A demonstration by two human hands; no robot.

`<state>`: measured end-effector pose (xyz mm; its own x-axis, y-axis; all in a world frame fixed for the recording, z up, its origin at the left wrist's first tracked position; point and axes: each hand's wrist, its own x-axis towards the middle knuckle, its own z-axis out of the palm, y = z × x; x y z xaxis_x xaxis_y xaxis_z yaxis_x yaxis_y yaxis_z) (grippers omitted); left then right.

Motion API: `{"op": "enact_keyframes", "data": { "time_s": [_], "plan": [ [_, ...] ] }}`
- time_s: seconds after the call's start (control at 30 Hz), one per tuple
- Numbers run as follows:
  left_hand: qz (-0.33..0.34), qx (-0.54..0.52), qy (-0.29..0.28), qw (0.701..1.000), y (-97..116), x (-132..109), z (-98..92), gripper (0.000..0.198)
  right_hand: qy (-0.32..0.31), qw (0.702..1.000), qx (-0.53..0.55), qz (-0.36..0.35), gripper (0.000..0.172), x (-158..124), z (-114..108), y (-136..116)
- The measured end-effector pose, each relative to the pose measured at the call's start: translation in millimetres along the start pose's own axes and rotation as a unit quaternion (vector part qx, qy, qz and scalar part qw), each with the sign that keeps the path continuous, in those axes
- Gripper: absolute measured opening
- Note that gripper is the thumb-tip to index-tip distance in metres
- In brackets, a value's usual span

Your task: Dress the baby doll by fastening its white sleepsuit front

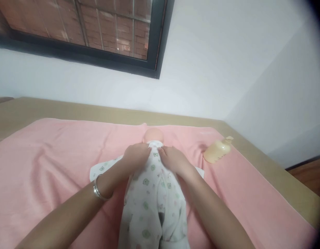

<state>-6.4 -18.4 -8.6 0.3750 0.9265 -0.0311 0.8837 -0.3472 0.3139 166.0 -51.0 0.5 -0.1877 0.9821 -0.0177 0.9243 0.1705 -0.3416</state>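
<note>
One dressed doll (153, 173) is stretched lengthwise on the pink blanket (69, 148), head (153, 134) pointing away, its collar (155, 143) flanked about equally closely by the left hand (137, 156) and the right hand (173, 159), which are rested on the garment (144, 204), though whether it is clamped cannot be told

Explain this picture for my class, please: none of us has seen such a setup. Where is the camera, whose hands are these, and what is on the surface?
There is no machine here. One person wears a camera on their head, looking forward and down at their own bare hands. A pink cloth covers much of a tan surface. On it lies a doll in patterned white clothes, with a pale yellow bottle to the right. The left hand and right hand both touch the clothes near the collar; how firmly they grip is unclear.
</note>
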Motion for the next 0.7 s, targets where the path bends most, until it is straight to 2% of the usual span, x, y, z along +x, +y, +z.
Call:
{"op": "enact_keyframes", "data": {
  "time_s": [0.13,0.33,0.43,0.5,0.6,0.7],
  "plan": [
    [0.007,0.043,-0.018,0.999,3.3,-2.0,4.0,0.023,-0.03,0.999,0.015,0.026,0.062,7.1,0.6,6.4],
    [0.007,0.017,-0.016,1.0,-3.4,3.4,-0.2,0.037,0.038,0.998,-0.048,-0.031,0.055,-3.6,2.1,-5.7],
    [0.02,0.037,-0.021,0.999,-2.5,1.2,0.9,0.032,0.028,0.999,-0.042,-0.01,0.055,3.4,5.5,-1.4],
    [0.038,0.087,-0.015,0.995,1.0,-1.8,3.8,0.022,0.01,1.0,-0.024,0.012,0.058,10.5,6.1,5.1],
    [0.07,0.168,-0.012,0.983,5.5,-3.3,6.5,0.018,-0.019,1.0,0.013,0.012,0.061,13.2,2.7,10.6],
    [0.046,0.123,-0.015,0.991,5.2,-0.3,3.2,0.02,-0.015,1.0,0.017,-0.008,0.06,4.7,-2.3,5.7]
  ]
}}
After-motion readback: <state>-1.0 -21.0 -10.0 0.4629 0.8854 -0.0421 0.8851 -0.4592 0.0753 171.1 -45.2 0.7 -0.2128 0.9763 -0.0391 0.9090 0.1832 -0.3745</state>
